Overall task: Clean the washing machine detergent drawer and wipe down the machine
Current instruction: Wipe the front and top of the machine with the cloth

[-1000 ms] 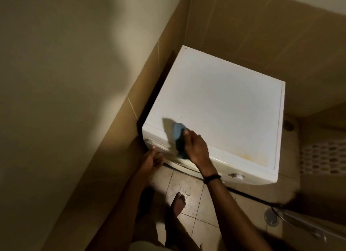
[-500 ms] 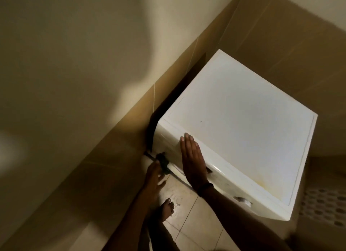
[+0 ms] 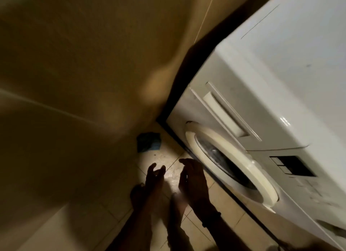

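Tan tiled wall (image 3: 74, 63) fills the left half of the view, dim and blurred. At its foot, close to the corner where the wall meets the machine, a blue cloth (image 3: 148, 142) lies crumpled on the floor (image 3: 164, 155), touching neither hand. The left hand (image 3: 155, 175) hangs low over the tiles with the cloth at about eleven o'clock from it; its fingers (image 3: 152, 167) are loosely curled and have hold of nothing. Just beside it, at three o'clock, the right hand (image 3: 192, 177) is likewise empty, fingers relaxed and slightly bent, a dark band (image 3: 211, 219) at the wrist. Both are near the cloth but apart from it. Further right stands the white washing machine (image 3: 280, 72), its round door (image 3: 230, 162) closed at about two o'clock from the right hand. The detergent drawer (image 3: 224, 115) sits above the door at one o'clock, pushed in flush with the front panel, and a dark display (image 3: 292, 165) lies beyond it. Judging by this, the wiping is paused and the drawer not yet opened: the step in hand looks like fetching the cloth from the floor. The next move calls for a reach forward toward eleven o'clock and a pinch on the cloth, then a rise to the drawer front or the machine's face; the blur and poor light make finer detail hard to tell.
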Action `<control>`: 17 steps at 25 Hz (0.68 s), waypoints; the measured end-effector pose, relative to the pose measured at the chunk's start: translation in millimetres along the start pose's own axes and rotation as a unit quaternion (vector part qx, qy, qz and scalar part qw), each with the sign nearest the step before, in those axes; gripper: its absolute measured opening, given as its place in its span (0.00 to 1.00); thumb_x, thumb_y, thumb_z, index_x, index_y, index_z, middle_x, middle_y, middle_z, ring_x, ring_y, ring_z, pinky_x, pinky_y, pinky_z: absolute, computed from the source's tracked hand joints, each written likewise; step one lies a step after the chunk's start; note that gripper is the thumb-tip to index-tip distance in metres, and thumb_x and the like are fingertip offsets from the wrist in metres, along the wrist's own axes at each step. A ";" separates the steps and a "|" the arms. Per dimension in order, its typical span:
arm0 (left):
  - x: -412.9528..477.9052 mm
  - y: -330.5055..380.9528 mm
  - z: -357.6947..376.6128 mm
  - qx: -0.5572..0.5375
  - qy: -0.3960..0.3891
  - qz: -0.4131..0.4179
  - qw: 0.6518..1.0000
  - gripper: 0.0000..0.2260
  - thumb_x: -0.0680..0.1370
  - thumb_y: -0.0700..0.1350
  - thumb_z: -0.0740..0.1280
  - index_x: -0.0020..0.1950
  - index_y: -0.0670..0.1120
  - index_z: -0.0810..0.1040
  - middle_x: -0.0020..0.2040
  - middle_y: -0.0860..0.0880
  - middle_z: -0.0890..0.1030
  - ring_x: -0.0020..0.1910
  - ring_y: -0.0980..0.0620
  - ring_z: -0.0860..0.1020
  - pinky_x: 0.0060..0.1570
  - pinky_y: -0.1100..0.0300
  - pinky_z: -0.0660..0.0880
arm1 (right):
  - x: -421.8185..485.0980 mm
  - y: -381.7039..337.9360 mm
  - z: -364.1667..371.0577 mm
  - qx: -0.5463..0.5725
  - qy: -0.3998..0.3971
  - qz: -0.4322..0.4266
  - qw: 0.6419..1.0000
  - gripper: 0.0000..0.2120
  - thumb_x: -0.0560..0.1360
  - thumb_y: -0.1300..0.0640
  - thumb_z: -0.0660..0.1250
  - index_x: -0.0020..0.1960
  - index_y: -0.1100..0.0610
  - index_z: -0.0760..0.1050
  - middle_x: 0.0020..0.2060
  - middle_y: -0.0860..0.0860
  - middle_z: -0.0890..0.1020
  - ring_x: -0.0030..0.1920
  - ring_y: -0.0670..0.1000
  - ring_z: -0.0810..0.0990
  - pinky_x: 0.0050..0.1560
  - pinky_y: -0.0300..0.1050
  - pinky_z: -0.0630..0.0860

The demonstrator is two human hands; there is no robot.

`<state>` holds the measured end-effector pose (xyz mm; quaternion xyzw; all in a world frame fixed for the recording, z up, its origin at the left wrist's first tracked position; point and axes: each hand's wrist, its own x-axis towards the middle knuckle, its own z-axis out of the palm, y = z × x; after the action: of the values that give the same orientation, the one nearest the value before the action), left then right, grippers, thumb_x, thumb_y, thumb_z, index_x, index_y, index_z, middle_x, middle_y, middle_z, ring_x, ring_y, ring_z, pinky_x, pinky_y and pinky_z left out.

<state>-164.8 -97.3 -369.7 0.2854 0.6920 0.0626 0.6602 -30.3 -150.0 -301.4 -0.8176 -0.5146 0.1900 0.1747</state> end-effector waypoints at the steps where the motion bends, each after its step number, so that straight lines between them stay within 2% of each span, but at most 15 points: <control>1: 17.8 0.1 -5.4 -0.008 0.014 0.011 1.000 0.27 0.82 0.52 0.70 0.78 0.48 0.67 0.70 0.41 0.78 0.65 0.40 0.79 0.65 0.40 0.77 | 5.3 5.8 32.4 0.019 -0.032 0.035 0.999 0.18 0.76 0.65 0.67 0.64 0.55 0.78 0.60 0.54 0.80 0.61 0.55 0.79 0.59 0.45 0.79; 4: 94.9 -14.0 -19.2 0.029 0.057 0.045 0.997 0.27 0.83 0.50 0.68 0.79 0.45 0.66 0.71 0.40 0.77 0.66 0.39 0.78 0.64 0.44 0.76 | 30.8 31.1 126.8 0.042 -0.161 0.093 0.982 0.17 0.80 0.62 0.63 0.68 0.56 0.76 0.61 0.55 0.80 0.63 0.56 0.78 0.62 0.38 0.68; 6: 149.6 -24.8 -24.8 0.091 0.073 0.034 0.993 0.27 0.84 0.51 0.67 0.80 0.43 0.66 0.74 0.40 0.73 0.70 0.39 0.74 0.66 0.47 0.73 | 46.9 48.7 177.2 0.069 -0.203 0.099 0.972 0.18 0.82 0.59 0.59 0.71 0.57 0.73 0.64 0.55 0.78 0.66 0.55 0.75 0.64 0.34 0.63; 8: 207.2 -29.0 -23.8 0.109 0.086 0.061 0.988 0.27 0.83 0.50 0.68 0.79 0.41 0.66 0.75 0.39 0.71 0.73 0.38 0.72 0.68 0.48 0.70 | 63.2 63.4 213.6 0.075 -0.197 0.078 0.974 0.20 0.82 0.56 0.57 0.73 0.58 0.71 0.65 0.55 0.78 0.67 0.55 0.74 0.68 0.37 0.63; 10: 276.6 -43.4 -18.5 0.181 0.078 0.074 0.978 0.30 0.84 0.52 0.67 0.81 0.42 0.62 0.77 0.39 0.67 0.75 0.38 0.68 0.71 0.49 0.67 | 77.2 79.2 248.6 0.076 -0.185 0.065 0.978 0.20 0.83 0.55 0.57 0.73 0.58 0.70 0.66 0.54 0.78 0.68 0.54 0.74 0.69 0.37 0.62; 13: 377.5 -79.5 -13.6 0.297 0.083 0.068 0.949 0.39 0.82 0.63 0.65 0.84 0.45 0.54 0.81 0.38 0.60 0.77 0.37 0.63 0.76 0.46 0.62 | 100.3 107.9 284.2 0.076 -0.178 0.040 0.980 0.20 0.84 0.55 0.57 0.75 0.56 0.68 0.69 0.52 0.75 0.71 0.51 0.70 0.71 0.38 0.61; 15: 430.0 -105.5 -4.7 0.324 0.145 0.079 0.932 0.44 0.80 0.70 0.60 0.81 0.36 0.61 0.76 0.28 0.65 0.74 0.29 0.67 0.74 0.38 0.63 | 114.4 124.5 296.5 0.076 -0.174 0.017 0.982 0.20 0.83 0.57 0.58 0.74 0.56 0.69 0.67 0.53 0.76 0.68 0.52 0.73 0.70 0.41 0.66; 16: 450.9 -114.0 -0.1 0.334 0.162 0.081 0.925 0.47 0.78 0.73 0.59 0.77 0.32 0.67 0.71 0.26 0.71 0.69 0.28 0.72 0.71 0.38 0.68 | 120.9 130.3 299.4 0.081 -0.163 0.022 0.983 0.19 0.82 0.58 0.59 0.73 0.56 0.71 0.65 0.53 0.78 0.66 0.52 0.75 0.68 0.41 0.69; 17: 469.7 -122.7 2.9 0.331 0.166 0.076 0.926 0.44 0.77 0.70 0.64 0.74 0.32 0.71 0.67 0.29 0.76 0.64 0.30 0.77 0.66 0.41 0.73 | 125.7 135.2 302.8 0.088 -0.156 0.030 0.983 0.19 0.82 0.59 0.60 0.72 0.56 0.72 0.64 0.53 0.79 0.65 0.52 0.76 0.66 0.39 0.70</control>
<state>-184.2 24.5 -839.3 0.5248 0.7493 -0.0737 0.3970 -24.0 -64.0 -645.4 -0.7747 -0.4918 0.3648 0.1577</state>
